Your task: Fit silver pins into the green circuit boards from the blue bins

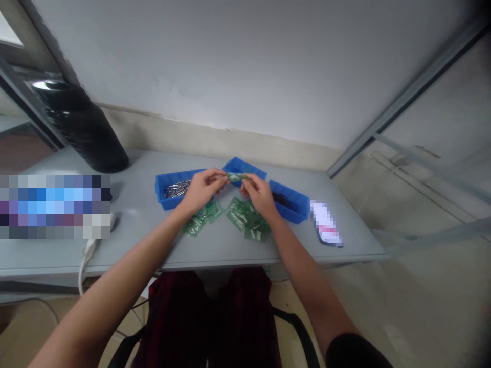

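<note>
Between my two hands, above the table, a small green plastic packet [236, 177] is stretched. My left hand [205, 188] pinches its left end, and my right hand [258, 192] pinches its right end. Left of my left hand, a blue bin [163, 180] holds many thin silver metal pieces [178, 189]. Behind the packet sits another blue bin [245, 164], its contents mostly hidden. A third blue bin [297, 200], with small dark pieces inside, stands right of my right hand. Below my hands lie green packets in a left pile [196, 221] and a right pile [247, 217].
A large black bottle [90, 128] stands at the back left. At the left, a blurred-out device [53, 207] has a white cable [85, 260] beside it. A phone [325, 223] lies right of the bins. A wall backs the grey table [353, 237].
</note>
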{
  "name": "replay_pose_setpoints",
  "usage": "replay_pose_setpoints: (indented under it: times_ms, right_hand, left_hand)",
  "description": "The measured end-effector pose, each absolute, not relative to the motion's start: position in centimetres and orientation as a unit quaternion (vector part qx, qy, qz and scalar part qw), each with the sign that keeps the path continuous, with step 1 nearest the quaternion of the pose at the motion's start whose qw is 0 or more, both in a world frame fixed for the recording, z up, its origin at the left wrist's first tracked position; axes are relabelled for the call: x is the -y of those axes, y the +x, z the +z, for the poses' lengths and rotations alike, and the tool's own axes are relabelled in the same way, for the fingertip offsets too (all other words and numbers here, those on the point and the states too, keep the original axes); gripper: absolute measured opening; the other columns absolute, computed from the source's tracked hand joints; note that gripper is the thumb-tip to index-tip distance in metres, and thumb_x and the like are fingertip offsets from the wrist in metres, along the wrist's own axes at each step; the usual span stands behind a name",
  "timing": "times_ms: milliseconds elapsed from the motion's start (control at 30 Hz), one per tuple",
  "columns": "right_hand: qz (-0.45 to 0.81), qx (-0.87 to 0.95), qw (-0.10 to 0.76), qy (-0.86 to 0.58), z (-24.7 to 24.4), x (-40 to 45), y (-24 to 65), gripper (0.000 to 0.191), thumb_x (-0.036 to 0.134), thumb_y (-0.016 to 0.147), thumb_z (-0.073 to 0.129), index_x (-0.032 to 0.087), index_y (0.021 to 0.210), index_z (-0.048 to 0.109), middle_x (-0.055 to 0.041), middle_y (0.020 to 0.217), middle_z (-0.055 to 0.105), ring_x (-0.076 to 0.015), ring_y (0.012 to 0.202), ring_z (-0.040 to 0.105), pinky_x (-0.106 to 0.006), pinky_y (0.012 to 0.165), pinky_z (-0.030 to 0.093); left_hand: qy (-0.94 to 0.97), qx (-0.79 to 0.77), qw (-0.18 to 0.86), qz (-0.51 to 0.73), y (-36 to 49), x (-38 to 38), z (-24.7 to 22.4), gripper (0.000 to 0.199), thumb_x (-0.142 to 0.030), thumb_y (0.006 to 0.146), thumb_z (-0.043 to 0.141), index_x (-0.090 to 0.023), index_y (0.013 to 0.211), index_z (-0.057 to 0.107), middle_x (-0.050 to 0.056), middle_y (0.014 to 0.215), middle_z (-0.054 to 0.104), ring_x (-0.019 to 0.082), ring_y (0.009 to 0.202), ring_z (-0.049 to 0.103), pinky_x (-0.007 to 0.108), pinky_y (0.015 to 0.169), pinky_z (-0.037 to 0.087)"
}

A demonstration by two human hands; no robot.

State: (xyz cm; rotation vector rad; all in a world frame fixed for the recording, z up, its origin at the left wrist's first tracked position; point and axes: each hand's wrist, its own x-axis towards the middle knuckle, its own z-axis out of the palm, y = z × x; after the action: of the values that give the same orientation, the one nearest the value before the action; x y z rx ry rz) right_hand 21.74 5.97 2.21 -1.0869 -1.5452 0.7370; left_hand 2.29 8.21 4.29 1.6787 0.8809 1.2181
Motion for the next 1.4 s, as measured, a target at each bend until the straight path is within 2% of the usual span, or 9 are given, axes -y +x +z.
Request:
replay_pose_setpoints:
  times_ms: [67,167,333,567,700,933,1067,1233,1400]
  right_hand:
    - [0.332,0.641,0.541,-0.433,2.3,-5.9,21.8,0.026,0.041,0.088,0.053,0.024,0.105,0.064,-0.0025,0.086,0.069,-0.0160,0.074,0.064,-0.029,0.063,0.053]
    - [0.322,0.643,0.545,-0.431,2.6,-5.9,22.1,0.019,0.034,0.086,0.052,0.024,0.095,0.065,-0.0025,0.096,0.069,-0.0164,0.081,0.065,-0.031,0.071,0.056]
    - [0.302,0.649,0.543,-0.439,3.0,-5.9,22.2,0.019,0.030,0.083,0.052,0.023,0.089,0.068,-0.0023,0.096,0.071,-0.0176,0.081,0.066,-0.034,0.073,0.056]
    - [0.298,0.675,0.508,-0.445,2.8,-5.7,22.1,0.019,0.029,0.082,0.058,0.024,0.095,0.071,-0.0025,0.091,0.070,-0.0156,0.076,0.063,-0.032,0.072,0.055]
    - [0.308,0.618,0.548,-0.472,2.7,-6.3,22.5,0.022,0.035,0.084,0.058,0.022,0.096,0.071,-0.0037,0.090,0.071,-0.0167,0.078,0.065,-0.030,0.068,0.056]
    - [0.452,0.459,0.606,-0.467,2.4,-7.7,23.9,0.047,0.037,0.079,0.065,0.023,0.123,0.062,-0.0098,0.138,0.057,-0.0208,0.105,0.068,-0.029,0.072,0.060]
    - [0.485,0.450,0.607,-0.441,2.7,-7.4,24.1,0.052,0.037,0.079,0.067,0.028,0.130,0.057,-0.0065,0.148,0.050,-0.0197,0.109,0.067,-0.027,0.074,0.059]
    - [0.485,0.465,0.609,-0.421,2.9,-7.0,23.9,0.048,0.039,0.079,0.068,0.032,0.126,0.059,-0.0029,0.138,0.059,-0.0181,0.102,0.069,-0.025,0.071,0.058]
    - [0.469,0.459,0.620,-0.430,2.8,-7.1,23.8,0.041,0.042,0.079,0.069,0.028,0.117,0.062,-0.0030,0.112,0.070,-0.0144,0.085,0.069,-0.023,0.064,0.054]
  left_hand:
    - [0.664,-0.341,0.446,0.493,2.3,-8.1,4.4,0.032,-0.045,0.083,0.066,-0.016,0.094,0.071,0.007,0.083,0.072,0.018,0.075,0.065,0.029,0.065,0.053]
    - [0.677,-0.352,0.426,0.485,2.2,-8.1,4.5,0.034,-0.049,0.085,0.062,-0.016,0.086,0.073,0.006,0.082,0.071,0.017,0.073,0.063,0.029,0.068,0.053]
    - [0.699,-0.375,0.389,0.468,2.3,-8.3,4.5,0.023,-0.037,0.076,0.071,-0.016,0.085,0.073,0.005,0.082,0.072,0.015,0.065,0.060,0.029,0.065,0.051]
    - [0.682,-0.373,0.387,0.495,2.4,-8.6,4.1,0.019,-0.033,0.077,0.069,-0.016,0.087,0.070,0.003,0.076,0.070,0.014,0.062,0.060,0.030,0.067,0.052]
    - [0.696,-0.377,0.377,0.481,2.2,-8.6,3.9,0.027,-0.037,0.084,0.062,-0.017,0.101,0.068,0.005,0.082,0.070,0.017,0.069,0.064,0.031,0.070,0.053]
    - [0.842,-0.346,0.196,0.365,2.0,-8.7,3.1,0.026,-0.032,0.092,0.051,-0.018,0.102,0.070,0.008,0.100,0.072,0.021,0.085,0.065,0.034,0.079,0.050]
    - [0.909,-0.299,0.106,0.270,2.1,-8.6,2.9,0.028,-0.026,0.095,0.046,-0.016,0.104,0.070,0.010,0.098,0.071,0.025,0.094,0.064,0.037,0.083,0.049]
    - [0.949,-0.254,0.026,0.182,2.6,-7.9,3.0,0.032,-0.031,0.099,0.046,-0.011,0.105,0.071,0.012,0.095,0.070,0.026,0.094,0.065,0.041,0.088,0.050]
    - [0.962,-0.249,0.047,0.107,3.6,-7.1,1.9,0.040,-0.042,0.096,0.053,-0.012,0.118,0.067,0.015,0.115,0.068,0.028,0.107,0.064,0.040,0.093,0.050]
